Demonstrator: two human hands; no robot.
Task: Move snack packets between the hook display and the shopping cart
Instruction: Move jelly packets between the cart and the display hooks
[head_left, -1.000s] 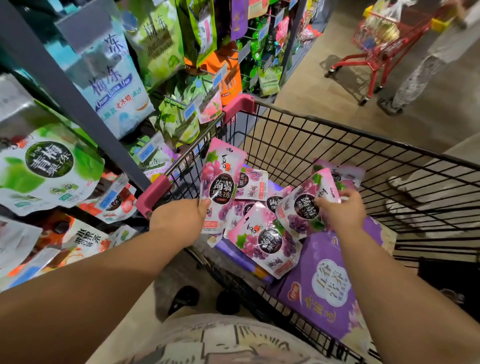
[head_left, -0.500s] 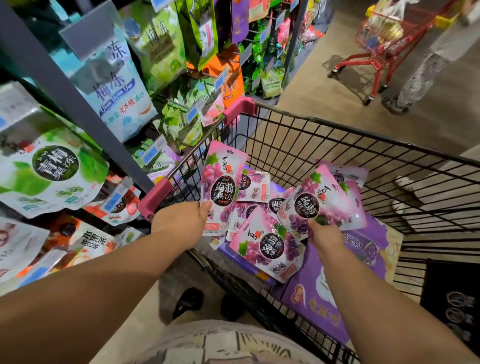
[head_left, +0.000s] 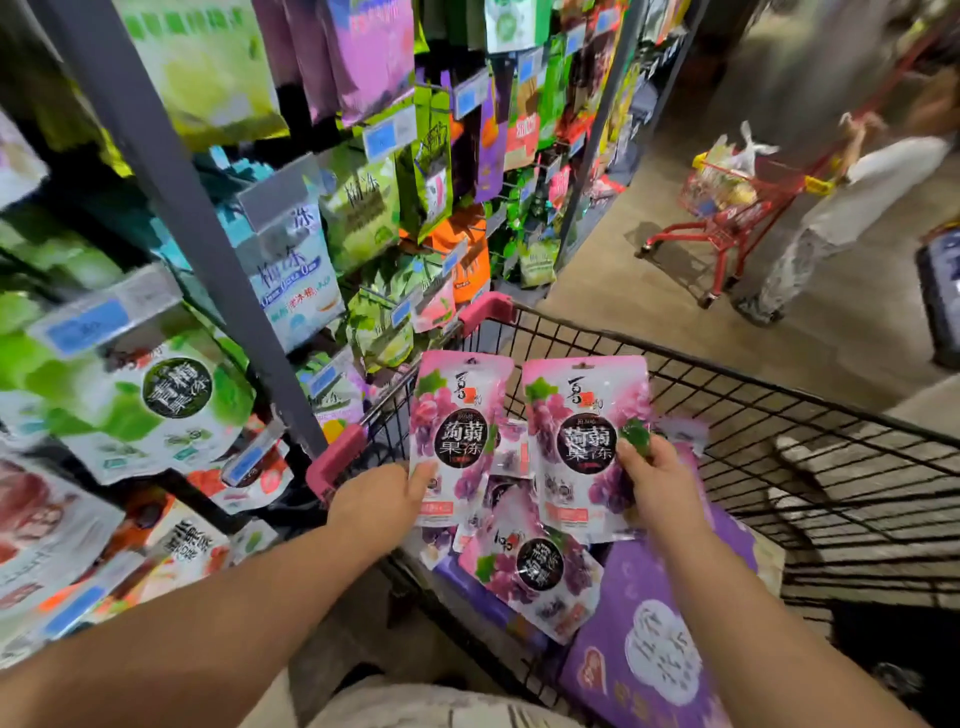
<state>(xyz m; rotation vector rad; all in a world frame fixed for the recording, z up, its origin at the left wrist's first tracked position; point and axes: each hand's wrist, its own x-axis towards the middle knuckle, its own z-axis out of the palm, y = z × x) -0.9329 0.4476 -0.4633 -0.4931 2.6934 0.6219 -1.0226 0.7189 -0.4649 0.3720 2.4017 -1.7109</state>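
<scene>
The hook display (head_left: 363, 202) fills my left side, hung with green, blue, orange and purple snack bags, blurred in places. The shopping cart (head_left: 727, 382) stands just beside it, black wire with pink corner pieces, right in front of me. A big purple pack (head_left: 660, 649) lies flat on the cart's near right side. On it and beside it lie loose grape jelly packets, the nearest one (head_left: 535, 577) tilted, face up.

I hold two more of the same packets upright over the cart, side by side, their faces toward me. Both are pink and purple with printed grapes, a green leaf and a round black label in white characters; each has a hang hole at the top. The left packet (head_left: 457, 436) sits above the cart's left rim, nearest the display. The right packet (head_left: 576, 441) is just beside it, the two edges nearly meeting.

My left hand (head_left: 376, 506) pinches the left packet at its lower left edge, thumb on the front, the other fingers curled behind. My right hand (head_left: 660, 493) grips the right packet at its right edge, thumb pressed on the front, fingers folded round the back.
</scene>
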